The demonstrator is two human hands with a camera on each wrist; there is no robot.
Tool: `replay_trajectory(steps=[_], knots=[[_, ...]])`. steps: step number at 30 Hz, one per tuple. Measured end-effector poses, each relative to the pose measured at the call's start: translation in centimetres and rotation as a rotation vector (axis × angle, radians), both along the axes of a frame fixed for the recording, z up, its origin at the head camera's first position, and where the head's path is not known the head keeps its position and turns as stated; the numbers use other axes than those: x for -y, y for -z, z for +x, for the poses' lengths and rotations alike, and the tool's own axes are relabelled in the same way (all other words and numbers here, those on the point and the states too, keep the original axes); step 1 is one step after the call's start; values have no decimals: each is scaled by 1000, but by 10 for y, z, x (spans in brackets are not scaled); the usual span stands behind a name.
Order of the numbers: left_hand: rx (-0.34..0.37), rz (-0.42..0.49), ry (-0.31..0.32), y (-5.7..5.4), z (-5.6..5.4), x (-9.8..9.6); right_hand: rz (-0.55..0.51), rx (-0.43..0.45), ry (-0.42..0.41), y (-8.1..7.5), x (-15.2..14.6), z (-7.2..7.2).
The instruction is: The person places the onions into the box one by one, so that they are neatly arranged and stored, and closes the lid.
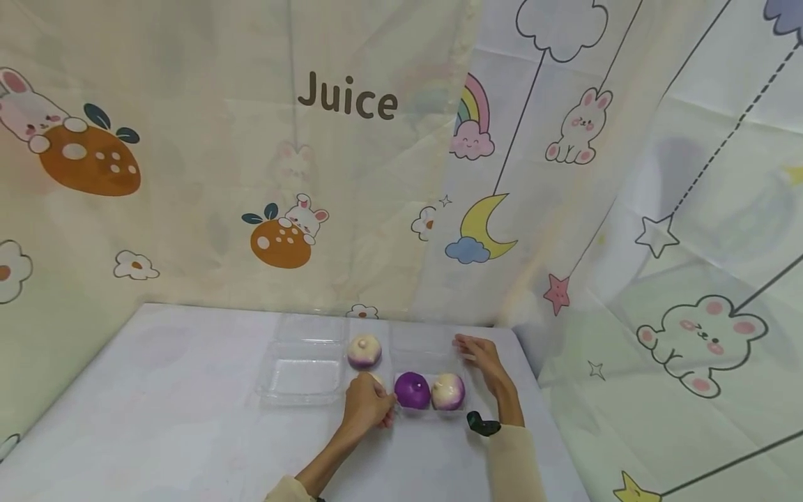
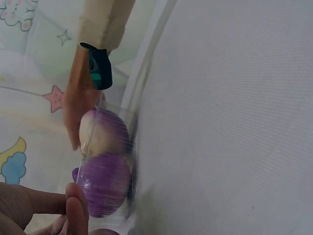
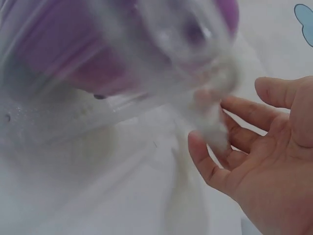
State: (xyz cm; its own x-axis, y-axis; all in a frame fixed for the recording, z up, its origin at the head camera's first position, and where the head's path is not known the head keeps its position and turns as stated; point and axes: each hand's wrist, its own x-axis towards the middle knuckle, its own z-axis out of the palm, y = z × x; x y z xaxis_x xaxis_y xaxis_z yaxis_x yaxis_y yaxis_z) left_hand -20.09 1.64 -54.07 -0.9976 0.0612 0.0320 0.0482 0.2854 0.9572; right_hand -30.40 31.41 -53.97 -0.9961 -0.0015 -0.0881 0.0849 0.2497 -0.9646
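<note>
A clear plastic clamshell box stands with its lid raised at the back. Inside it sit a deep purple onion and a white-and-purple onion, side by side. My left hand pinches the box's left rim between thumb and finger; the left wrist view shows its fingertips beside the purple onion. At the lid's right side, my right hand has its fingers loosely extended, and in the right wrist view their tips are at the blurred plastic edge.
Left of the hands lies another clear clamshell box, open, with nothing in it. A white-and-purple onion stands between the boxes, and part of another pale one shows behind my left hand. A printed curtain hangs behind the white table.
</note>
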Motion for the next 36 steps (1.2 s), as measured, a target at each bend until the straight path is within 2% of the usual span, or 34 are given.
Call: replay_trajectory(steps=[7, 13, 24, 36], knots=[[-52, 11, -1, 1, 2, -2, -14, -51, -11, -7, -6, 2], [-40, 13, 4, 3, 2, -3, -14, -88, -23, -12, -10, 4], [-29, 5, 0, 5, 1, -3, 49, -183, 18, -19, -15, 11], [-21, 2, 0, 2, 1, -3, 66, -217, 46, -20, -22, 13]])
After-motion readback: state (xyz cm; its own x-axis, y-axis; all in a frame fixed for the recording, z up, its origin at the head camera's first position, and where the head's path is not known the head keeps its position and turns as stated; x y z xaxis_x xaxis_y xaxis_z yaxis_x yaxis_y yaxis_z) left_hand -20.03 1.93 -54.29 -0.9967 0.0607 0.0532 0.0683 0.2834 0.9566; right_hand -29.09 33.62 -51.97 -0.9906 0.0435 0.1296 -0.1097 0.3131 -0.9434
